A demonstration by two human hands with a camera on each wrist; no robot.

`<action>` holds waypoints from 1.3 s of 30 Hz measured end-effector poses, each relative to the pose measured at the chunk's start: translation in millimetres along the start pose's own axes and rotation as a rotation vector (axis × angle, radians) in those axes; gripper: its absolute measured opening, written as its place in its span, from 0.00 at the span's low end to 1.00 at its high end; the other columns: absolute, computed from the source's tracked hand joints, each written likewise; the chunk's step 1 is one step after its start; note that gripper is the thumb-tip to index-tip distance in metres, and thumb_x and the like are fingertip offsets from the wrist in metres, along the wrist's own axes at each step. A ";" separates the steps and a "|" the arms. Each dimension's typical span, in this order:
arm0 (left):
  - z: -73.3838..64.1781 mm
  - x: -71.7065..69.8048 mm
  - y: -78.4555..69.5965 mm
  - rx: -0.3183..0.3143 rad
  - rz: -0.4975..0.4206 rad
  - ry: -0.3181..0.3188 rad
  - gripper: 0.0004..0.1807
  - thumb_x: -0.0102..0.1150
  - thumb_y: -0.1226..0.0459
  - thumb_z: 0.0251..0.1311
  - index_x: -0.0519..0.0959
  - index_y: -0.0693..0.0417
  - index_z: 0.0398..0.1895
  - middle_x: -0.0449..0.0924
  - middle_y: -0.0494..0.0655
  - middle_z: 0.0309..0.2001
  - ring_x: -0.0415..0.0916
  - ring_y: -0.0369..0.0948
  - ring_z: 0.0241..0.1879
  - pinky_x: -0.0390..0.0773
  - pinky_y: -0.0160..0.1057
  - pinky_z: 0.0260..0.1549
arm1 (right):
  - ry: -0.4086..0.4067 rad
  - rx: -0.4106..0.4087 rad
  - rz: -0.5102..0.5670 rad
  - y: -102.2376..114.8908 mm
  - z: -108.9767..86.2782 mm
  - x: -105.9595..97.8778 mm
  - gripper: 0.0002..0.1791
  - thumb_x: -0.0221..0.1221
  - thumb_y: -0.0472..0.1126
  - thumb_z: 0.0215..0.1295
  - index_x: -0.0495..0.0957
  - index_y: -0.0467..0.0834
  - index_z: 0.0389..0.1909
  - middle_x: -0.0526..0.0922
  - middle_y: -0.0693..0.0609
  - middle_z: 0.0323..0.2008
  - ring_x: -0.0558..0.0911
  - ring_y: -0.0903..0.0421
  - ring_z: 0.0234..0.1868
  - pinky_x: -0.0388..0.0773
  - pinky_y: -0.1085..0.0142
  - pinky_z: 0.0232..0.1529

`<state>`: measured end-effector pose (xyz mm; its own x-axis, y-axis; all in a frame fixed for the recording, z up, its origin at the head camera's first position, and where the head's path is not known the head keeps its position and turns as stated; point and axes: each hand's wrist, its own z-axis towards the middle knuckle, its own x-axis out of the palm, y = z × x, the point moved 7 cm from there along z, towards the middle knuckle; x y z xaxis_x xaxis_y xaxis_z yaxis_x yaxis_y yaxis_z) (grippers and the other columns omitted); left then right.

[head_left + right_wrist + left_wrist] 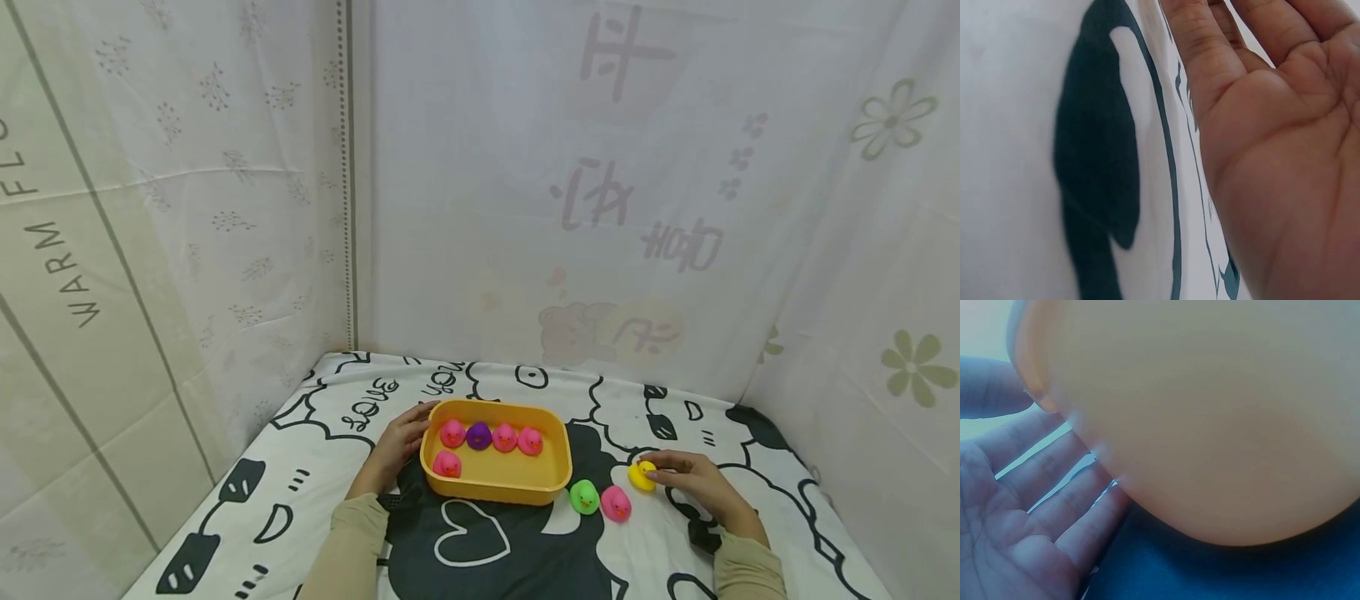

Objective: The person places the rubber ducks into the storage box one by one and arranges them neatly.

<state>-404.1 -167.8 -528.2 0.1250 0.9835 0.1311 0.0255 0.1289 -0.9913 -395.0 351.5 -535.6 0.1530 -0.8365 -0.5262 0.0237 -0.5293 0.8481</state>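
Note:
A yellow plastic basin (497, 492) holds several pink rubber ducks (505, 437) and a purple rubber duck (478, 436). My left hand (402, 442) rests against the basin's left side. In the left wrist view, its fingers (1054, 462) lie fairly straight against the wall, with the thumb near the rim. To the right of the basin, my right hand (697, 482) pinches a yellow rubber duck (642, 476) between thumb and fingers. The right wrist view shows part of that palm (1279, 156), but not the duck.
A green rubber duck (584, 497) and a pink rubber duck (617, 504) sit between the basin and my right hand. Black-and-white patterned cloth (300, 500) covers the surface. Pale printed curtains (562, 208) hang behind and at both sides.

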 end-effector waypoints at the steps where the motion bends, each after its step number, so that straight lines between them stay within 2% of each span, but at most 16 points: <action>1: -0.2 0.2 -0.1 -0.002 0.001 0.003 0.27 0.51 0.61 0.70 0.70 0.51 0.72 0.69 0.54 0.70 0.71 0.52 0.65 0.69 0.50 0.66 | 0.001 -0.005 -0.003 0.3 0.1 0.3 0.27 0.71 0.51 0.59 0.82 0.42 0.56 0.82 0.45 0.57 0.79 0.48 0.54 0.78 0.49 0.57; 8: 0.2 0.3 0.2 0.001 0.000 0.009 0.27 0.50 0.61 0.70 0.70 0.51 0.72 0.69 0.55 0.70 0.71 0.52 0.66 0.70 0.48 0.65 | -0.003 -0.022 -0.034 10.7 0.2 1.8 0.27 0.71 0.52 0.59 0.82 0.44 0.57 0.81 0.45 0.58 0.79 0.47 0.56 0.78 0.49 0.56; 15: -1.2 2.3 1.7 0.013 0.002 0.016 0.27 0.49 0.62 0.70 0.69 0.52 0.73 0.68 0.56 0.71 0.70 0.52 0.66 0.70 0.47 0.65 | 0.012 -0.062 -0.074 26.4 3.1 5.0 0.26 0.70 0.54 0.59 0.83 0.47 0.56 0.82 0.47 0.57 0.77 0.43 0.59 0.75 0.40 0.58; 20: -1.2 1.5 1.2 0.018 0.010 0.012 0.27 0.49 0.62 0.71 0.69 0.52 0.73 0.68 0.56 0.70 0.70 0.53 0.66 0.70 0.48 0.65 | 0.042 -0.101 -0.081 41.0 11.5 13.6 0.24 0.70 0.54 0.59 0.84 0.49 0.55 0.83 0.49 0.55 0.79 0.45 0.58 0.77 0.43 0.57; 26: 0.2 1.0 0.9 0.015 0.014 0.002 0.28 0.50 0.61 0.70 0.69 0.52 0.73 0.68 0.55 0.70 0.70 0.52 0.66 0.70 0.48 0.65 | 0.082 -0.168 -0.105 73.7 24.9 30.1 0.22 0.71 0.54 0.59 0.85 0.50 0.52 0.84 0.49 0.52 0.81 0.46 0.54 0.81 0.48 0.53; 30: 1.2 1.2 1.0 0.033 0.008 0.018 0.27 0.50 0.62 0.70 0.69 0.55 0.72 0.68 0.57 0.70 0.70 0.52 0.66 0.72 0.46 0.63 | 0.142 -0.223 -0.115 98.3 34.2 45.0 0.19 0.70 0.53 0.60 0.85 0.51 0.51 0.84 0.50 0.51 0.84 0.48 0.51 0.82 0.51 0.51; 34: 1.6 0.5 0.5 0.037 0.007 0.021 0.27 0.50 0.62 0.70 0.70 0.55 0.72 0.69 0.58 0.69 0.71 0.52 0.65 0.73 0.44 0.62 | 0.224 -0.321 -0.119 128.0 40.8 61.4 0.19 0.68 0.50 0.63 0.84 0.48 0.52 0.85 0.51 0.49 0.86 0.51 0.48 0.84 0.54 0.50; 39: 0.1 -0.1 0.1 0.035 0.005 0.012 0.27 0.51 0.61 0.70 0.70 0.54 0.71 0.70 0.56 0.69 0.71 0.52 0.65 0.71 0.47 0.64 | 0.283 -0.422 -0.116 157.9 41.3 76.9 0.19 0.66 0.48 0.66 0.84 0.42 0.53 0.84 0.50 0.49 0.86 0.52 0.48 0.84 0.61 0.47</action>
<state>-404.3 -167.9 -528.3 0.1371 0.9825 0.1261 -0.0096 0.1286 -0.9916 -420.3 197.7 -444.6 0.3851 -0.6735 -0.6309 0.4434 -0.4645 0.7666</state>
